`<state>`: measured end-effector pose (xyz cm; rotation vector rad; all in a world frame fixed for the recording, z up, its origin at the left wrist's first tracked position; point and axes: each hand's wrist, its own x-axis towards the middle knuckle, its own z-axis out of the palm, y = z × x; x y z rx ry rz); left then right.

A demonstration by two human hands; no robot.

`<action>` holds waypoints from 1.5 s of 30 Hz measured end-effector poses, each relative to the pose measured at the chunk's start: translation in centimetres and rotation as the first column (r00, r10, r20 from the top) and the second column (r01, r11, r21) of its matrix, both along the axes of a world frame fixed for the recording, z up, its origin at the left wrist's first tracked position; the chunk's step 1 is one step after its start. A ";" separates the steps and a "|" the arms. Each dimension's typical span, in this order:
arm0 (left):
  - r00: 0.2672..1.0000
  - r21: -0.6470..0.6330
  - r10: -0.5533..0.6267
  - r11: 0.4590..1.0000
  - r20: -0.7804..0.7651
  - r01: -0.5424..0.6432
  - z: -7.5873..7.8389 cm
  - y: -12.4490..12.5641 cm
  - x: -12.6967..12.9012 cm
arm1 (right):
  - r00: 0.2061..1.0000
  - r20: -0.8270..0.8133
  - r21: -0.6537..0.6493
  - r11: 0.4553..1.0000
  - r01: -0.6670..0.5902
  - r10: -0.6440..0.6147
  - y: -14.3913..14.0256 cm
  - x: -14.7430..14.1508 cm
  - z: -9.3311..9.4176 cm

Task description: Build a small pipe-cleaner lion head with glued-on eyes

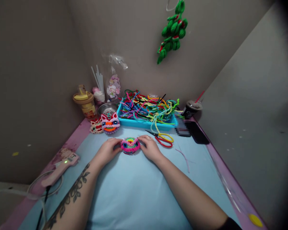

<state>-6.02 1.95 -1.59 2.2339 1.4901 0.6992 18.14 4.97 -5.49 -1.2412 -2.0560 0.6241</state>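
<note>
Two bare arms reach out over the light blue table [134,191]. The left hand [108,150] and the right hand [150,147] sit on either side of a small fuzzy pipe-cleaner craft [130,145] (pink rim, rainbow middle). It lies flat on the table between them. The fingers of both hands curl in and touch its edges, holding it lightly. Just past the right hand lie red scissors [163,140]. Farther back stands a blue tray [144,123] full of colourful pipe cleaners [147,107].

Small round pipe-cleaner piece [130,145], pink fuzzy rim, rainbow centre; lying flat on the light blue mat [139,195]
</note>
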 end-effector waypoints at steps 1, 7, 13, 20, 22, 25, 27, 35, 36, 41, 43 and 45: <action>1.000 -0.005 0.001 1.000 0.003 -0.001 0.1 -0.1 0.1 | 1.000 0.000 -0.001 1.000 0.001 -0.001 0.1 0.0 -0.1; 1.000 -0.022 0.004 1.000 0.024 -0.003 0.2 -0.2 0.5 | 0.998 -0.055 -0.026 0.999 0.031 -0.032 0.5 0.0 -0.3; 1.000 0.012 -0.017 1.000 0.002 0.017 0.0 -0.2 0.6 | 0.993 -0.101 -0.028 0.998 0.052 -0.054 0.6 -0.1 -0.4; 1.000 -0.025 -0.023 0.999 0.017 0.023 0.4 -0.3 0.4 | 0.995 -0.102 -0.029 0.999 0.014 -0.017 0.5 -0.1 -0.1; 0.999 -0.023 -0.020 1.000 0.027 0.021 0.4 -0.3 0.3 | 0.995 -0.099 -0.028 1.000 0.005 -0.008 0.4 0.1 -0.1; 0.999 -0.004 -0.016 1.000 0.037 0.016 0.3 -0.4 0.3 | 0.995 -0.095 -0.024 1.000 -0.004 0.002 0.3 0.1 -0.1; 0.999 0.006 -0.027 1.000 0.046 0.027 0.2 -0.4 0.4 | 0.996 -0.090 -0.020 1.000 -0.008 0.006 0.3 0.0 -0.2; 0.996 -0.005 -0.020 1.000 0.087 0.021 0.2 -0.3 0.6 | 0.992 -0.124 0.000 1.000 -0.001 0.001 0.3 -0.3 -0.2; 0.996 -0.011 -0.022 1.000 0.087 0.023 0.2 -0.3 0.5 | 0.993 -0.118 -0.001 1.000 -0.005 0.005 0.3 -0.2 -0.1; 0.997 0.015 -0.010 1.000 0.074 0.009 0.5 -0.2 -0.1 | 0.981 -0.191 0.009 1.000 -0.017 0.019 -0.1 0.1 0.4; 0.995 0.049 -0.006 0.999 0.101 0.001 0.8 -0.2 -0.3 | 0.967 -0.254 0.036 0.999 -0.027 0.035 -0.6 0.1 0.9; 0.992 0.067 -0.025 0.998 0.127 0.016 1.0 -0.3 -0.4 | 0.955 -0.288 0.070 0.996 -0.048 0.066 -1.0 0.1 1.4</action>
